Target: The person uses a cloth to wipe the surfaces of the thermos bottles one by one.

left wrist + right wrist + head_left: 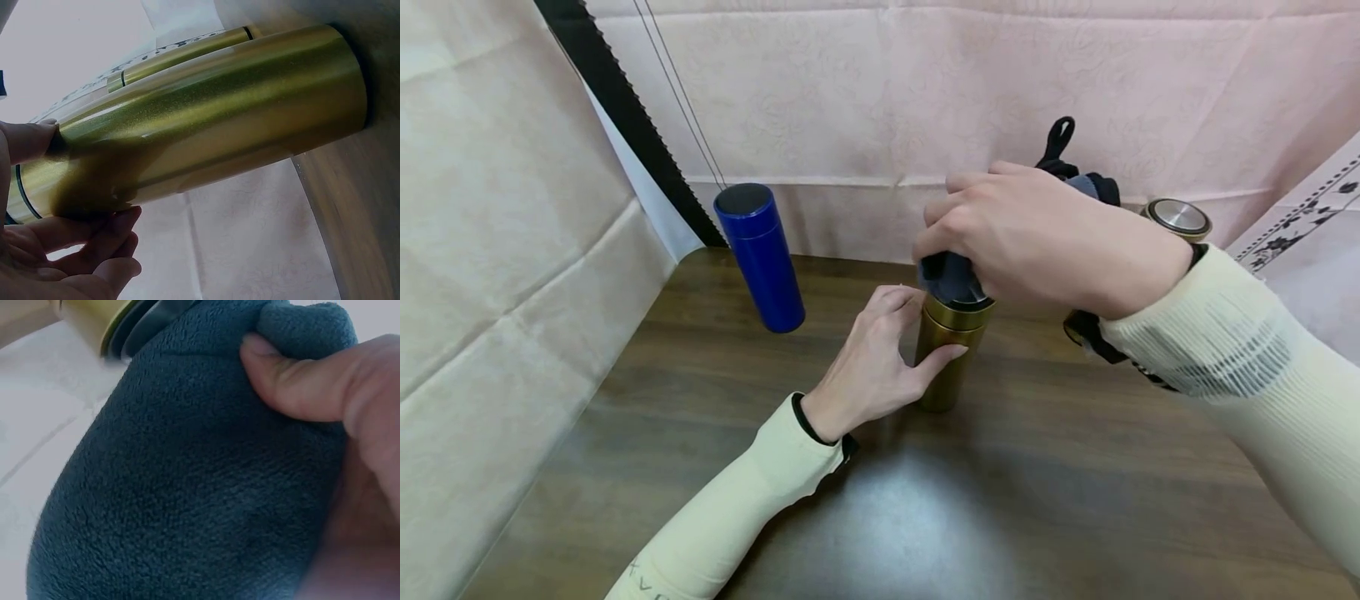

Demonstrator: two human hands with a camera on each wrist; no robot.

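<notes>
My left hand [880, 358] holds a gold thermos bottle [942, 390] that stands upright on the table. Its thumb and fingers reach round opposite sides near the top, as the left wrist view shows on the bottle [237, 112]. Above, my right hand [1000, 229] grips a dark blue-grey cloth [953, 279] at the bottle's top. Seen from the right wrist, the thumb presses into the fuzzy cloth [175, 469], beside the bottle's dark rim [140, 325]. Cloth and fingers hide most of the top, so whether a lid is on cannot be seen.
A blue bottle [767, 267] with a dark top stands at the back left. Behind my right forearm is another gold bottle [1177, 218] with a silver top. A black loop [1060, 140] shows beyond the right hand. Pale fabric [850, 100] hangs behind the wooden table [700, 467].
</notes>
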